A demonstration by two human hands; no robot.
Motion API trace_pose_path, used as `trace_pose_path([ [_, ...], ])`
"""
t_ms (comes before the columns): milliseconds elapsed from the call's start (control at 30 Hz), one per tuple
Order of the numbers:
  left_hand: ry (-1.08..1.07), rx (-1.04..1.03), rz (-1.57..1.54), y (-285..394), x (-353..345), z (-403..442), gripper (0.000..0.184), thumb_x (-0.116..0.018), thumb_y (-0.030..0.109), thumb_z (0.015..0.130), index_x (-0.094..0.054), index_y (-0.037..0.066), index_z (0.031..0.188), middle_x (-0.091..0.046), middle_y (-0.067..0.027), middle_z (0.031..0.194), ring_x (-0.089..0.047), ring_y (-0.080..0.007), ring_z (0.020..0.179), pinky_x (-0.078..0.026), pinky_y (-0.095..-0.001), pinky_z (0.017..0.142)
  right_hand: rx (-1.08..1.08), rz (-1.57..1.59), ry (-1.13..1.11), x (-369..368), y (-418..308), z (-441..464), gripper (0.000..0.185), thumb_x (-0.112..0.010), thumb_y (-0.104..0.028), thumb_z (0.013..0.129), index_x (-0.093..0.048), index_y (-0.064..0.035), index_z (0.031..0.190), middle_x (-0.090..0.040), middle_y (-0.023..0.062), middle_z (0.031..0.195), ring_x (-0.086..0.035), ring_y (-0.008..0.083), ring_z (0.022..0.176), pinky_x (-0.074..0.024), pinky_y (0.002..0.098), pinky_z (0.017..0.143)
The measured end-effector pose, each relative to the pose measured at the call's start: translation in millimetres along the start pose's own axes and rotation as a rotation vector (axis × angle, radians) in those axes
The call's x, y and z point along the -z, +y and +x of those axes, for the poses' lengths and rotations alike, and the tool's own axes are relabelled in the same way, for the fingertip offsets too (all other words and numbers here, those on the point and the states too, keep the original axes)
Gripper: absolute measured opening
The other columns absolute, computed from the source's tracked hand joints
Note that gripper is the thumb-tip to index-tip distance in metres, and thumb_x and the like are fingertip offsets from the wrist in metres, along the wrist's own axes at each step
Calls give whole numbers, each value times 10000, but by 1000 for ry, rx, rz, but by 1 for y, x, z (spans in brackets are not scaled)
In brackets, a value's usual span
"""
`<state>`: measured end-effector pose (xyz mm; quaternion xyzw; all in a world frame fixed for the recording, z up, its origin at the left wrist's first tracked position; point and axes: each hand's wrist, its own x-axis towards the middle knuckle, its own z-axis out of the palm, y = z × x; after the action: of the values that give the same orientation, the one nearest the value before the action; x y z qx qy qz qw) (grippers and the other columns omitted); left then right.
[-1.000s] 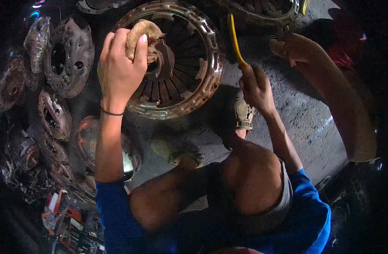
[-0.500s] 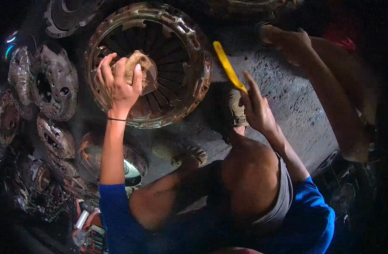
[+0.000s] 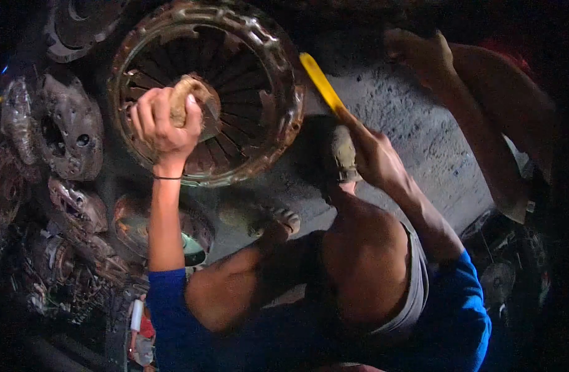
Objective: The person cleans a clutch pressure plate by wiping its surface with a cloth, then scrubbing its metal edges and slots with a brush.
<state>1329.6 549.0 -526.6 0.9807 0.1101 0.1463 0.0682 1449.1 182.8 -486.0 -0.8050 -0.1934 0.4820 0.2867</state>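
Note:
A large round clutch cover [image 3: 289,124], rusty and shiny with wet, lies on the ground with its ring of spring fingers facing up. My left hand [image 3: 166,127] is closed around a wadded brown rag [image 3: 188,102] over the middle of the cover. To the right of the cover, my right hand [image 3: 377,155] grips a long, flat yellow tool [image 3: 320,80], perhaps a handle. The tool points up and to the left, near the cover's rim, with a gap I cannot judge. My right fingers partly hide its lower end.
Several worn clutch plates [image 3: 70,127] and metal parts are heaped along the left. A round part [image 3: 132,226] lies below the clutch cover. Another person's arm or leg [image 3: 477,130] reaches in at the upper right over grey ground [image 3: 415,124]. My sandalled foot [image 3: 344,152] is beside my right hand.
My left fingers have curled tighter around the rag. The yellow tool has shifted slightly left and my right fingers have folded down over it. The whole view has moved slightly.

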Motion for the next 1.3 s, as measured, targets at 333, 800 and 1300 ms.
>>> trace_pose_path([
  [333, 19, -36, -34, -2, 0, 5, 282, -733, 284, 830, -681, 86, 1024, -641, -122, 1023, -614, -331, 920, -490, -461, 817, 174, -142, 151, -22, 43, -29, 675, -514, -17, 939, -356, -178, 1575, -676, 335, 1064, -695, 484, 871, -567, 546, 759],
  [800, 21, -21, -37, -4, 1, -2, 313, -732, 314, 844, -690, 84, 1052, -639, -116, 1026, -606, -331, 917, -495, -455, 810, 73, -256, 400, -6, 32, -38, 656, -486, 59, 934, -392, -149, 1549, -664, 246, 1121, -670, 457, 1002, -559, 477, 828],
  [1300, 45, -34, -81, -6, 0, -3, 284, -729, 268, 840, -681, 76, 1044, -621, -125, 1006, -595, -326, 905, -490, -457, 783, 282, -125, 299, -25, 5, 5, 738, -515, 39, 904, -342, -189, 1584, -656, 296, 1180, -668, 484, 1024, -533, 527, 844],
])
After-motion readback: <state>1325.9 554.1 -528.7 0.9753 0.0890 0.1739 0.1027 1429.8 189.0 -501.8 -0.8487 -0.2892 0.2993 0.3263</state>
